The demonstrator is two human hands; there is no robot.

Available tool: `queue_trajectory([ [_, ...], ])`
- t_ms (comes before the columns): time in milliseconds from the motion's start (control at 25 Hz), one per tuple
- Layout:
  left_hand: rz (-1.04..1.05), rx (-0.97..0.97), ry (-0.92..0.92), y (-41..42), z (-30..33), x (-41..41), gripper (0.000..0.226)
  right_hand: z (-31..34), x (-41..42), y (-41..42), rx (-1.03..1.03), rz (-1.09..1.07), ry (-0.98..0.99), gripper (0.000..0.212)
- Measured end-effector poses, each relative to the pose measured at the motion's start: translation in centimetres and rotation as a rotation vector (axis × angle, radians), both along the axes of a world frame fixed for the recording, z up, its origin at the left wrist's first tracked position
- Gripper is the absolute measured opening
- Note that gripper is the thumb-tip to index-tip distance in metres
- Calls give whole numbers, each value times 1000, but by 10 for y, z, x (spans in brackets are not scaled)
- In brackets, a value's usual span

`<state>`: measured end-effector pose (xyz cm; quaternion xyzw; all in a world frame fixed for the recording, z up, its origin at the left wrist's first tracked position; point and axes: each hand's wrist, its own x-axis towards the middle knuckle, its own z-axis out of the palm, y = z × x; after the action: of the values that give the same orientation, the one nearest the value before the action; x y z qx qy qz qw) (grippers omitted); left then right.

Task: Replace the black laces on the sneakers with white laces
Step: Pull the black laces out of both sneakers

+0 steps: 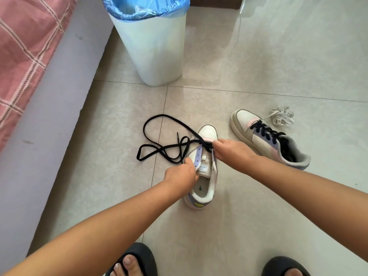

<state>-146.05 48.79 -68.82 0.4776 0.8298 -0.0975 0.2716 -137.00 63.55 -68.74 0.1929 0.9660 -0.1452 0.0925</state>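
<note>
On the tiled floor (pixel 258 196), unlacing is nearly done: the left hand (pixel 180 176) grips the near sneaker (pixel 207 134), the right hand (pixel 231 150) pinches the black lace (pixel 159 154). Next, free the last eyelets.

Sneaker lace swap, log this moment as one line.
near sneaker: black lace mostly out | left hand: holds eyelet flap | right hand: pinches lace at toe | far sneaker: still laced | white laces: floor
</note>
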Motion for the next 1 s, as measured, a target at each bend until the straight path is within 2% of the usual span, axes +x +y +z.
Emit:
queue_trajectory([
  [120,1,4,5,0,-2,1,36,-9,-6,-5,-194,-277,-185,25],
  [200,-9,8,15,1,-2,0,37,-6,-9,-13,-251,-337,-155,23],
  [280,-31,2,34,1,-1,1,38,0,-11,-8,-125,-212,-206,20],
  [360,-42,-6,45,2,-3,-1,38,8,-12,5,180,84,-284,17],
  [440,-42,-20,55,4,-4,-1,35,9,-13,16,492,288,-218,20],
  [520,-51,-26,65,6,-7,1,30,6,-10,15,545,178,-102,27],
  [600,-43,-18,70,6,-10,3,29,2,-13,3,150,-181,-74,17],
  [680,-2,3,65,6,-15,3,29,-1,-17,-7,-426,-589,-183,29],
  [720,-2,10,64,6,-16,3,28,-2,-16,-5,-575,-651,-159,29],
  [760,-14,10,68,6,-17,2,27,-2,-16,0,-576,-609,-110,25],
  [800,-27,8,75,5,-18,2,27,-1,-13,5,-452,-479,-88,18],
  [840,-41,3,86,4,-18,1,27,-3,-10,15,-189,-264,-73,8],
  [880,-58,-1,99,3,-18,0,26,-4,-7,25,138,-83,-51,10],
  [920,-80,-4,112,2,-18,1,26,2,-6,29,330,-1,-76,21],
  [960,-96,-6,118,2,-18,1,25,8,-8,32,412,-57,-59,25],
  [1000,-97,-8,111,2,-19,1,24,11,-10,26,276,-190,-133,20],
])
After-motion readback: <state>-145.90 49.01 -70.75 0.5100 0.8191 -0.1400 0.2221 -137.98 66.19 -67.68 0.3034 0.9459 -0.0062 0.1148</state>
